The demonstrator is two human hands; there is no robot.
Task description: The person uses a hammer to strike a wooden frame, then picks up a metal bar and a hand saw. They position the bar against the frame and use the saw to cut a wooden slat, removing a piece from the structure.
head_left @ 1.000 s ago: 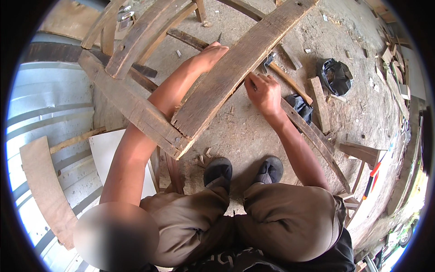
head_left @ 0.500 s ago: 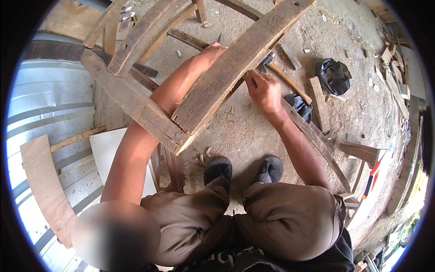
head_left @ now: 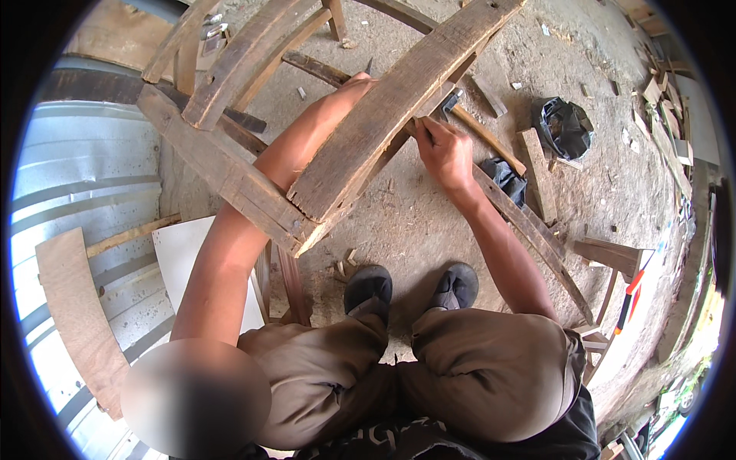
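A worn wooden furniture frame (head_left: 218,165) with curved pieces lies before me. Its broad curved plank (head_left: 395,107) runs from the frame's near corner up to the far right. My left forearm passes through the frame, and my left hand (head_left: 354,93) is at the plank's far-left side, its fingers mostly hidden behind the wood. A dark pointed tip (head_left: 369,66) sticks out just beyond that hand. On the plank's right side, my right hand (head_left: 446,156) is closed, thumb and fingers pressed together at the end of a small wooden piece (head_left: 415,125) under the plank.
A hammer (head_left: 491,140) with a wooden handle lies right of the plank, near a black bag (head_left: 563,129) and wood offcuts (head_left: 539,172). A long wooden strip (head_left: 537,241) is beside my right forearm. White board (head_left: 184,257) and corrugated metal sheet (head_left: 100,161) stand at left.
The curved plank and its corner have shifted slightly left and tilted a little. My right hand has turned slightly at the wooden piece; my left hand has barely moved.
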